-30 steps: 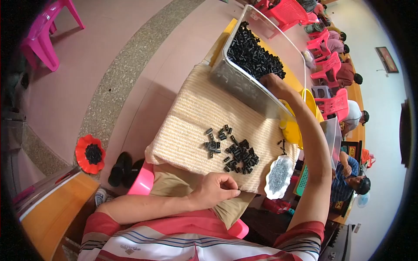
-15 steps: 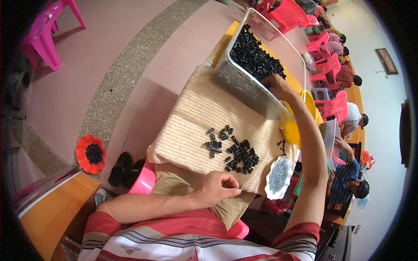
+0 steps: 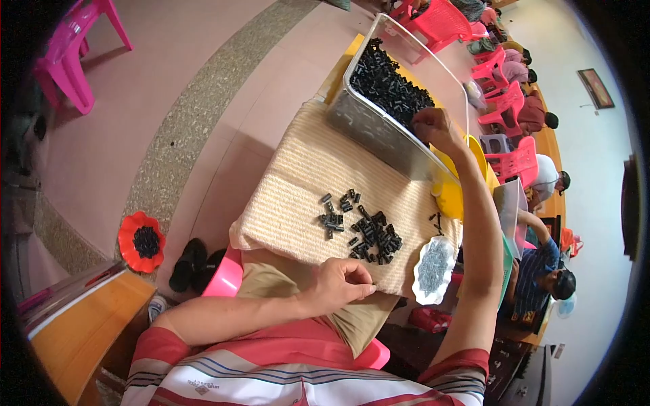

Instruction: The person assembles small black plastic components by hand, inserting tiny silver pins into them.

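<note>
A clear plastic bin full of small black parts stands at the far end of a woven beige mat. My right hand reaches over the bin's rim, fingers curled down among the black parts. A loose pile of the same black parts lies on the mat near me. My left hand rests at the mat's near edge with fingers pinched together; whether it holds a part is hidden.
A white flower-shaped dish of small grey pieces sits at the mat's right corner. A yellow bowl lies beside the bin. A red flower-shaped dish rests on the floor to the left. Pink chairs and seated people fill the right side.
My right hand has stayed in the bin, shifting slightly among the black parts. My left hand has barely moved.
</note>
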